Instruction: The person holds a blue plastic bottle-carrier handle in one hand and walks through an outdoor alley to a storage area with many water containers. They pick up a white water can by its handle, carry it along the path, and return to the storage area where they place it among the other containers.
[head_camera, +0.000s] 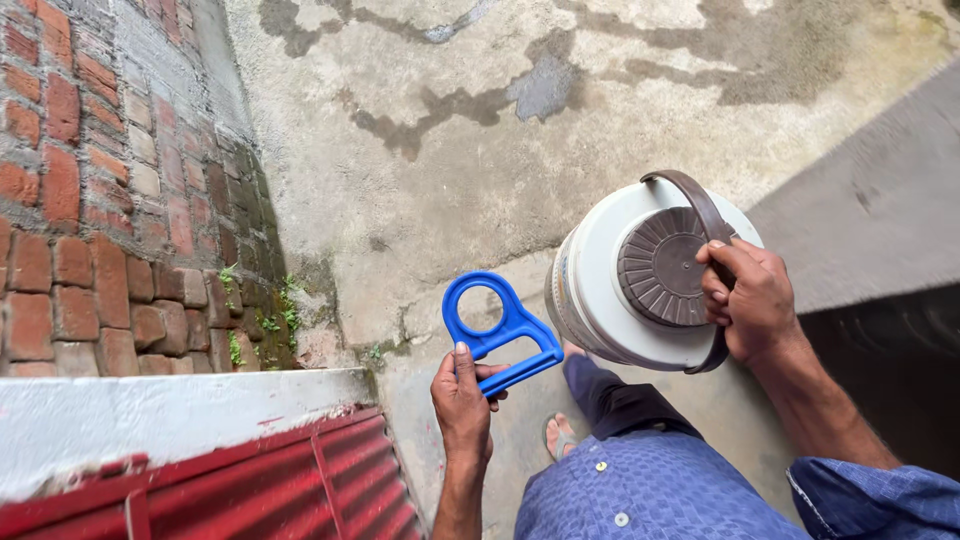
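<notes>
My left hand (462, 398) grips a blue plastic carrying handle (495, 327) with a round ring at its far end. The ring points away from me, over the concrete ground. My right hand (752, 298) is closed on the brown bail handle of a white insulated water jug (610, 290). The jug hangs tilted, its white top and ribbed brown screw cap (662, 265) facing me. The two things are apart, the blue handle just left of the jug.
A red brick wall (95, 190) rises on the left, with a white ledge (170, 415) and red corrugated metal (270, 490) below it. Stained wet concrete ground (500, 110) lies ahead. My blue shirt, dark trousers and a sandalled foot (560, 437) show below.
</notes>
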